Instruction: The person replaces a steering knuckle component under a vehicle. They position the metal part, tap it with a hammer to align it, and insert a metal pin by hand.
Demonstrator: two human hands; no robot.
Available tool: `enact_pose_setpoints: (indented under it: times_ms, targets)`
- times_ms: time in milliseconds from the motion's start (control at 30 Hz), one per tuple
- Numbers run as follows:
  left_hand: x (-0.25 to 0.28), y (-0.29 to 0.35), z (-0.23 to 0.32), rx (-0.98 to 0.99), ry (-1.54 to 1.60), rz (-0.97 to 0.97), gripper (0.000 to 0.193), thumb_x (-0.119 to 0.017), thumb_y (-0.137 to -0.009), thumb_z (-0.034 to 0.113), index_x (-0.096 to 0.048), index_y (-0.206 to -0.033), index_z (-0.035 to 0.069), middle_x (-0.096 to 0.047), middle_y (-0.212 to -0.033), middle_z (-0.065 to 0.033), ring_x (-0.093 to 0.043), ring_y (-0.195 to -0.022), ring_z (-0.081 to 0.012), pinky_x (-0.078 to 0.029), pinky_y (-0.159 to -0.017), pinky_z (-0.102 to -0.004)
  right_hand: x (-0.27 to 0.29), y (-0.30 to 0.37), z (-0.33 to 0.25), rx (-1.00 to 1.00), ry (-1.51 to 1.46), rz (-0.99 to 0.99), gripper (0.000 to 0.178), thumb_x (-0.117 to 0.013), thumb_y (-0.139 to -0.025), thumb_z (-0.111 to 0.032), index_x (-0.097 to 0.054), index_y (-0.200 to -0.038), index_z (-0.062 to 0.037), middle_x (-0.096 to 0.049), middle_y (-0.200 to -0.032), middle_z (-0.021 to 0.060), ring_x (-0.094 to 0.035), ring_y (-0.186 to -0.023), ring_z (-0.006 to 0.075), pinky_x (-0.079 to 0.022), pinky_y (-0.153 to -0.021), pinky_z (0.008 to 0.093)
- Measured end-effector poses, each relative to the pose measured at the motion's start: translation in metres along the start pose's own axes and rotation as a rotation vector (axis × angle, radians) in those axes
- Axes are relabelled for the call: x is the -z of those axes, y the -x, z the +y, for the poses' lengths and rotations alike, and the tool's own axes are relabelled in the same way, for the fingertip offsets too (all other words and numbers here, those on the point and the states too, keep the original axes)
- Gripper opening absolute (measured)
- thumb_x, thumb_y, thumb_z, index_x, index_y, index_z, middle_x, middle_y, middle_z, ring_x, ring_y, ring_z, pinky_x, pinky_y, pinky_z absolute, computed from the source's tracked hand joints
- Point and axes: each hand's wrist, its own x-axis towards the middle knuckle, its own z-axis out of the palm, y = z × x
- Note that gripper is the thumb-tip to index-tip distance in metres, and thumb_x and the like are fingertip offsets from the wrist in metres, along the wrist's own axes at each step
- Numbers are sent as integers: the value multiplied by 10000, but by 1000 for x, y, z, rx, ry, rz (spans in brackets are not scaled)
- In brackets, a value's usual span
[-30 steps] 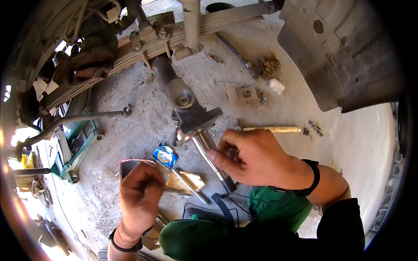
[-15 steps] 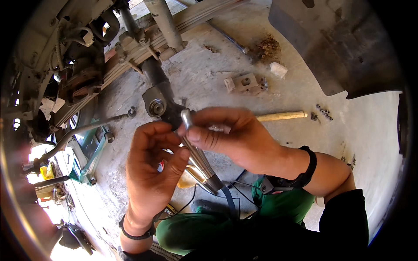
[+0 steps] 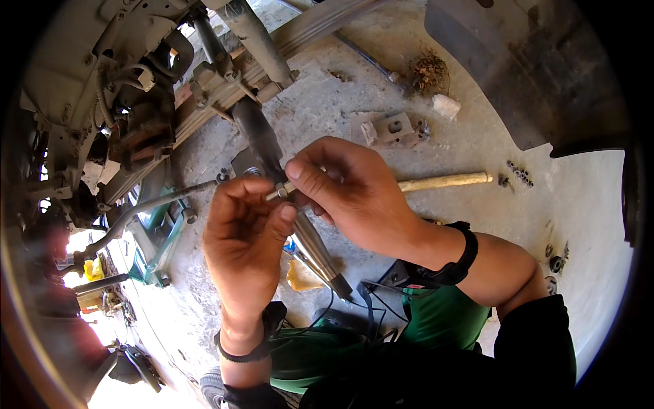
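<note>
A small metal bolt with a hex-shaped part (image 3: 281, 192) lies nearly level between my hands. My right hand (image 3: 371, 184) pinches one end between thumb and fingers. My left hand (image 3: 245, 232) has its fingers curled, with the index fingertip at the bolt's other end and the thumb just below. Directly beneath is a shiny tapered metal spindle (image 3: 310, 245), running toward my knees from a dark round axle shaft (image 3: 259, 133). My hands cover the joint between shaft and spindle, and part of the bolt is hidden by my fingers.
A leaf spring (image 3: 327, 24) and a grey shock absorber (image 3: 255, 41) are at the far side. On the concrete floor lie a wooden handle (image 3: 446, 182), a metal block (image 3: 395, 128) and several small nuts (image 3: 521, 175). A dark mudguard (image 3: 524, 82) hangs at right.
The piece in my right hand has turned from upright to nearly level. My left fingertips have closed in on its other end. The view has shifted slightly.
</note>
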Motion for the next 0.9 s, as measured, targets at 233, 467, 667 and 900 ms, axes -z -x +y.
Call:
enact_pose_setpoints:
  times_ms: [233,467,667,900]
  targets:
    - [8,-8,-18,-138,-152,-53,184,-594,-973,52,-573,-1140,-23,-647,-905,-65,-581,-745,-78,-461,-624,-193,-7,-5,15,90,-18,14,146,-639,-953,-123,-616,-959,21,-671,-812,74,-642,-720,99,-512,-619,271]
    - [29,-15,-23,-1,-317,-92,171,-589,-995,120,-550,-1097,-13,-609,-921,-27,-549,-845,-80,-465,-778,-220,-7,-4,17,148,146,-40,140,-634,-966,-107,-596,-1018,18,-641,-914,39,-590,-876,79,-512,-745,249]
    - [24,-12,-26,-257,-198,-84,153,-612,-960,24,-557,-1099,-13,-627,-930,-30,-605,-808,-93,-505,-800,-238,-13,-6,14,116,150,-9,130,-647,-947,-76,-605,-1013,28,-658,-893,56,-609,-842,97,-514,-742,265]
    - [19,-11,-22,-233,-152,-49,124,-551,-1004,78,-566,-1094,-5,-588,-857,1,-546,-775,-71,-451,-709,-202,-16,-7,17,123,57,-25,91,-643,-941,-57,-619,-983,20,-672,-899,61,-632,-856,103,-530,-752,266]
